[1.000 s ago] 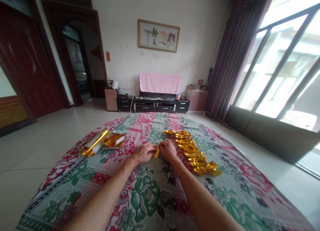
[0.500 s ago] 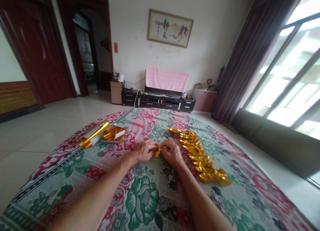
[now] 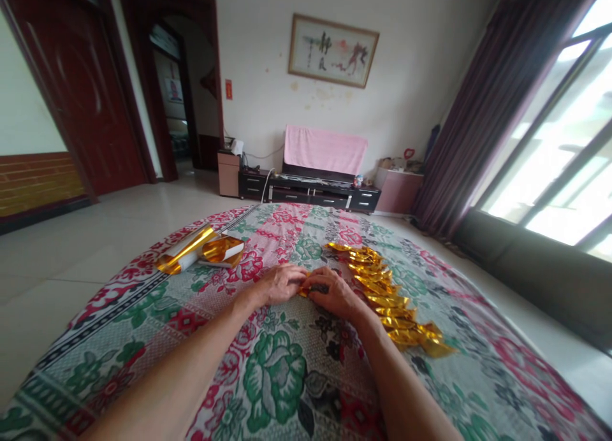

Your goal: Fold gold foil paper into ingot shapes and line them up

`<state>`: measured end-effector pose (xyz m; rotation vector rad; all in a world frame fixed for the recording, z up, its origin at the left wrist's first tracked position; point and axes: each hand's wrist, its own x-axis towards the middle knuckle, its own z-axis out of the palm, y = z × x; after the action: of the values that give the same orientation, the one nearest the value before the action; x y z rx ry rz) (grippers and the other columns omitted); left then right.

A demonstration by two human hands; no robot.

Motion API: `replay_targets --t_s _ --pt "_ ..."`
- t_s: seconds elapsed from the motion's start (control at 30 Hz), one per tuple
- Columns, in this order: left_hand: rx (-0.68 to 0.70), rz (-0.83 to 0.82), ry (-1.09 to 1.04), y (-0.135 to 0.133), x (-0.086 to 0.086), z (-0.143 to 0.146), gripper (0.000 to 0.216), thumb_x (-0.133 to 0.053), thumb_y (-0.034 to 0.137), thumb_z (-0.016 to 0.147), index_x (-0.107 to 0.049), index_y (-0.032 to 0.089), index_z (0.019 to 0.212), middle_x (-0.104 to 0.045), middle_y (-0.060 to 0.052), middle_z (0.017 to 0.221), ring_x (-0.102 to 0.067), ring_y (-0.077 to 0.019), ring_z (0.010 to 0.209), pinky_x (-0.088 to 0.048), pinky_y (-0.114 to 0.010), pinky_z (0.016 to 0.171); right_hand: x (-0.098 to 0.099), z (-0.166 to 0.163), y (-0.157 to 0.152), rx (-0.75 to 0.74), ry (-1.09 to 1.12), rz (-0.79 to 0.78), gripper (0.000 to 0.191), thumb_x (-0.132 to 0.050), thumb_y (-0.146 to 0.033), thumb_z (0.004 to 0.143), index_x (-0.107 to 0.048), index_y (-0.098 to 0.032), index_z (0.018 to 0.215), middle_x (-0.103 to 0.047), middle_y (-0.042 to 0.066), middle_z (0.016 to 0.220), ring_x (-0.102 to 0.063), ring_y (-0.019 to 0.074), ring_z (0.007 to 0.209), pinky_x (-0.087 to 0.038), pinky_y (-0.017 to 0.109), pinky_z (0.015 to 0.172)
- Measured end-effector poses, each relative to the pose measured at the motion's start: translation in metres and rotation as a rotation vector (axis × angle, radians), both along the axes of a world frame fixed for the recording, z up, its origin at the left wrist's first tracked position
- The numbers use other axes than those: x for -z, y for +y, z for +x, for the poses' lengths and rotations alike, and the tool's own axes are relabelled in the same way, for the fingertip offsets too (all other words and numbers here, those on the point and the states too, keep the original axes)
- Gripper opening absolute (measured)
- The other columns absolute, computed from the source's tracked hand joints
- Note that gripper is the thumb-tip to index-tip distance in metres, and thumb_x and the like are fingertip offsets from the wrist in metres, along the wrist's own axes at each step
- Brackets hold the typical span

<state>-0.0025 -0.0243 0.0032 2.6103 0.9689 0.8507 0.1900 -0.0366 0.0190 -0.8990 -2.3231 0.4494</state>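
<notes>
Over the middle of the flowered tablecloth point(image 3: 275, 380), my left hand point(image 3: 283, 283) and my right hand point(image 3: 332, 292) meet on a small piece of gold foil paper point(image 3: 305, 290). Fingers of both hands are closed on it from either side, and they hide most of it. To the right of my right hand lies a row of folded gold foil ingots point(image 3: 382, 291), packed close together. On the left, a roll of gold foil paper point(image 3: 185, 250) rests beside a curled stack of gold foil sheets point(image 3: 222, 251) with white backs.
Beyond the table stands a low black TV cabinet point(image 3: 306, 195), with a pink cloth point(image 3: 326, 149) draped over what stands on it. A purple curtain point(image 3: 459, 116) hangs by the window at right. Tiled floor point(image 3: 62, 250) surrounds the table.
My right hand has turned and come over the foil piece, fingers now nearer my left hand, so less of the foil shows. The whole view has shifted slightly.
</notes>
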Motion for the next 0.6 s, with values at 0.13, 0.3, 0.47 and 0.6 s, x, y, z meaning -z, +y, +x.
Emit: replay_targets --t_s 0.13,0.3,0.47,0.6 --pt "-0.004 -0.017 -0.002 -0.002 -0.004 0.0 0.025 -0.048 0.017 0.078 -0.066 0.022 0.094 -0.062 -0.001 0.11 -0.054 -0.0154 0.1 -0.038 -0.029 0.094 -0.002 -0.002 -0.004 0.026 0.057 -0.003 0.016 -0.059 -0.018 0.071 -0.066 -0.023 0.084 -0.059 0.002 0.091 -0.054 0.0151 0.091 -0.041 0.03 0.086" --pt "0.004 -0.03 -0.006 -0.003 -0.005 0.0 0.024 -0.048 0.018 0.078 -0.066 0.022 0.093 -0.061 -0.001 0.11 -0.054 -0.0151 0.1 -0.038 -0.028 0.094 0.001 -0.002 -0.005 0.029 0.127 0.008 0.012 -0.058 -0.019 0.073 -0.067 -0.023 0.081 -0.06 0.002 0.086 -0.055 0.0135 0.087 -0.043 0.027 0.083" --pt "0.004 -0.04 -0.011 -0.002 -0.004 -0.001 0.025 -0.049 0.018 0.077 -0.066 0.021 0.096 -0.061 -0.001 0.111 -0.054 -0.0152 0.101 -0.038 -0.028 0.093 0.008 -0.002 -0.004 0.027 0.164 0.015 0.013 -0.056 -0.021 0.076 -0.067 -0.024 0.081 -0.06 0.002 0.088 -0.056 0.0133 0.085 -0.045 0.027 0.081" --pt "-0.002 -0.047 0.011 -0.001 -0.005 -0.001 0.027 -0.048 0.016 0.077 -0.065 0.022 0.097 -0.061 0.0 0.112 -0.053 -0.0146 0.103 -0.037 -0.028 0.095 0.009 -0.002 -0.003 -0.034 0.209 0.035 0.014 -0.054 -0.018 0.076 -0.068 -0.022 0.078 -0.061 0.003 0.087 -0.057 0.0132 0.082 -0.046 0.027 0.079"
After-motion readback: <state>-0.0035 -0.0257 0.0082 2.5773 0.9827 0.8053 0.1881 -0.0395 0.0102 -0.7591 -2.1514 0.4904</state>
